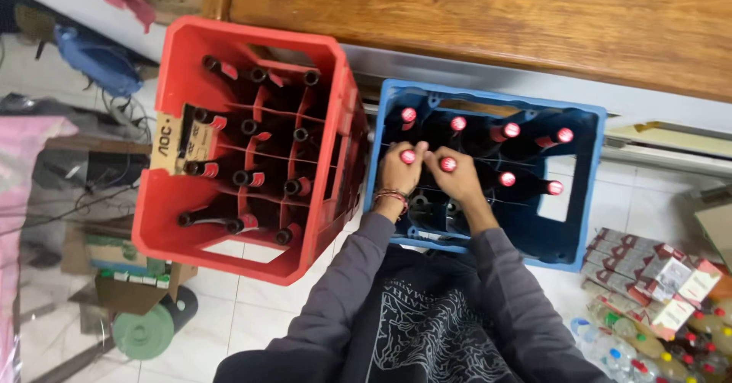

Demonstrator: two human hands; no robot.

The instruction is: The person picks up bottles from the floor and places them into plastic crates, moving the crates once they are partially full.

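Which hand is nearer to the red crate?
Left. The left hand grips a capped bottle at the blue crate's left end, just beside the red crate. The right hand holds another bottle farther from it.

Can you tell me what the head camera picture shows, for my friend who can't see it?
Looking down, a person's left hand and right hand each grip a red-capped bottle in a blue crate. A red crate of open bottles sits beside it.
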